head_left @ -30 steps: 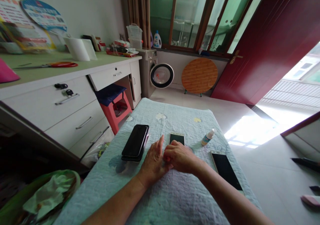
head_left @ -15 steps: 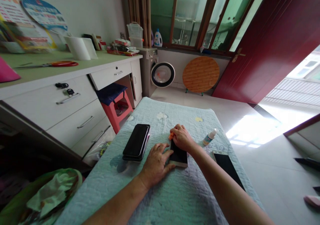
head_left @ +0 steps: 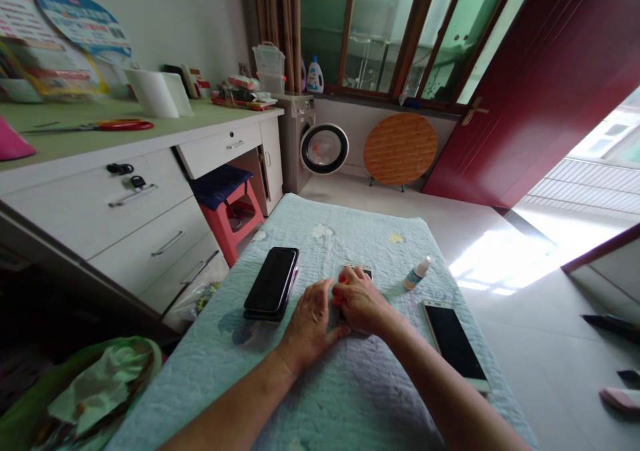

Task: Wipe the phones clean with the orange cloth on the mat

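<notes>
We take the middle phone as our landmark; it lies on the quilted cover, mostly hidden under the right hand. To its right, the spray bottle wears a blue-and-white label whose print we find too small to read. Well beyond it, a detergent bottle has a label we cannot read either, and far to its left the round blue sign carries blurred lines of writing.

We see the right hand arched over the phone, knuckles up, fingers curled closed around an orange wad at its left edge. The left hand is just left of the phone, fingers extended close together, thumb stretched to its near end; we cannot tell whether it presses. Farther left lie stacked phones; on the right, near the forearm, lies a white-edged phone.
</notes>
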The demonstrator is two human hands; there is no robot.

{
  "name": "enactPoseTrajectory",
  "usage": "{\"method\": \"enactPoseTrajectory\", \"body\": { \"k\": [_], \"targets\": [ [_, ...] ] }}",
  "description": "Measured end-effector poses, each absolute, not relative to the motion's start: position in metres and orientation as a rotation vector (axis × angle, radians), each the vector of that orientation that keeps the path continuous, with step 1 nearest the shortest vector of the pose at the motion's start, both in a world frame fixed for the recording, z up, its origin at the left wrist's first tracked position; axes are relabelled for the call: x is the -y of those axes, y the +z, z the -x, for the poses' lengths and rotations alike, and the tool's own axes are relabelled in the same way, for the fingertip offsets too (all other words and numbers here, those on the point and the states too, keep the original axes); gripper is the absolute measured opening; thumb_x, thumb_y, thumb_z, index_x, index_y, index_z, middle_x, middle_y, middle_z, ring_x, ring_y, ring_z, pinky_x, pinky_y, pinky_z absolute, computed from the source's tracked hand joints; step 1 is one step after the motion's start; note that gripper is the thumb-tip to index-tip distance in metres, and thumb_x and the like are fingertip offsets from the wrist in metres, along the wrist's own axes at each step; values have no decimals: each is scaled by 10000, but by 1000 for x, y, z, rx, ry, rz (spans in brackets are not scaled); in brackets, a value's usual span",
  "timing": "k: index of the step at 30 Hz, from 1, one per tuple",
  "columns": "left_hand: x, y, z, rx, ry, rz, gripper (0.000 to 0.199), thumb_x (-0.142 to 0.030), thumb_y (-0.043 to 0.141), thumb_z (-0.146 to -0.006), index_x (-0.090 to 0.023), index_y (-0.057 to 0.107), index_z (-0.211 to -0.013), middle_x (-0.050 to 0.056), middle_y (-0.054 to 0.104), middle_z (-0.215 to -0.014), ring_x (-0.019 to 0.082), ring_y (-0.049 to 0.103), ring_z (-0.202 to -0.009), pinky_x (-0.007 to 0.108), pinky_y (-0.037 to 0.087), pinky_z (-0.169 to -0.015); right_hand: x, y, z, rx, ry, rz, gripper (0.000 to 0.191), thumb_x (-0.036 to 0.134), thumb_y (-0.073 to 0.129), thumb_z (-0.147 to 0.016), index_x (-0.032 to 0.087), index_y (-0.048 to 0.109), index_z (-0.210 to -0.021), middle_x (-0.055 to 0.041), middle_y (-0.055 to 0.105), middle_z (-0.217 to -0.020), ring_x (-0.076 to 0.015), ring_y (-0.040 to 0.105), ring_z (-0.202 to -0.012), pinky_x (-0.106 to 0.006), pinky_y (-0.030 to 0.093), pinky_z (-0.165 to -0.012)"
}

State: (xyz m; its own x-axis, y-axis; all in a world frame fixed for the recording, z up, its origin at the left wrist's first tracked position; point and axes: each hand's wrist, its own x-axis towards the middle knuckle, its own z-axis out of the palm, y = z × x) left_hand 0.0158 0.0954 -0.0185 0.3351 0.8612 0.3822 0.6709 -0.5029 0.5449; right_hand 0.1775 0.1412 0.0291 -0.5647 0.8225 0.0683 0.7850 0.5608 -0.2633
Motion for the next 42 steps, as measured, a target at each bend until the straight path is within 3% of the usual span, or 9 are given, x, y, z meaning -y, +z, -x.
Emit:
{"method": "enactPoseTrajectory", "body": {
  "k": [6,13,16,19,23,26,29,35,42],
  "targets": [
    [-96,-15,-16,-1318,923,-2348,915,-263,643,-806,-229,34,-1487,179,403,-1413,344,414,-1298,561,355,-1049,-105,45,-177,2631,405,1307,94,219,593,-863,215,643,-784,-46,527,-968,-191,420,-876,-305,359,-729],
    [-97,0,-13,-1199,621,-2448,637,-285,625,-820,-262,382,-1409,83,407,-1492,312,321,-1388,549,237,-1134,-99,44,-207,2346,667,1221,157,80,498,-871,199,600,-879,-32,550,-937,-159,504,-870,-288,407,-799],
    [-94,8,-13,-1181,516,-2431,594,-287,600,-835,-299,411,-1399,40,421,-1491,296,325,-1392,573,190,-1145,-107,31,-220,2177,593,1306,277,24,466,-830,192,552,-1032,-41,562,-950,-171,523,-897,-298,413,-811],
    [-92,16,-15,-1205,455,-2404,618,-258,590,-813,-266,414,-1406,60,399,-1504,291,334,-1391,577,167,-1152,-107,26,-222,2200,541,1330,224,22,463,-804,186,554,-927,-35,551,-907,-167,516,-854,-290,411,-779],
    [-100,28,-16,-1194,254,-2381,731,-137,577,-703,-189,412,-1413,106,357,-1521,312,327,-1395,567,232,-1134,-99,38,-217,2338,545,1295,107,88,537,-795,179,589,-818,-34,541,-887,-165,509,-844,-287,408,-773],
    [-110,35,-14,-1121,208,-2404,644,-91,515,-731,-217,486,-1362,77,423,-1487,261,388,-1363,492,308,-1117,-96,46,-218,2380,632,1273,114,155,534,-855,183,643,-841,-38,558,-886,-162,522,-848,-290,411,-789],
    [-116,35,-10,-1071,249,-2410,595,-76,532,-745,-229,539,-1320,59,468,-1455,236,397,-1351,432,308,-1126,-96,47,-225,2386,690,1304,151,136,518,-867,186,659,-843,-38,568,-877,-149,531,-824,-271,410,-760],
    [-118,24,-4,-1052,365,-2385,490,-163,606,-844,-299,548,-1311,17,474,-1443,238,391,-1328,438,278,-1125,-95,45,-226,2413,700,1358,117,162,546,-878,177,633,-801,-29,565,-847,-141,524,-794,-244,383,-696],
    [-121,18,-4,-1013,469,-2368,403,-455,629,-886,-333,586,-1267,21,524,-1385,261,438,-1264,429,305,-1091,-89,37,-197,2415,531,1271,122,165,546,-912,188,655,-861,-37,581,-918,-158,509,-869,-269,366,-771]
  ]
}}
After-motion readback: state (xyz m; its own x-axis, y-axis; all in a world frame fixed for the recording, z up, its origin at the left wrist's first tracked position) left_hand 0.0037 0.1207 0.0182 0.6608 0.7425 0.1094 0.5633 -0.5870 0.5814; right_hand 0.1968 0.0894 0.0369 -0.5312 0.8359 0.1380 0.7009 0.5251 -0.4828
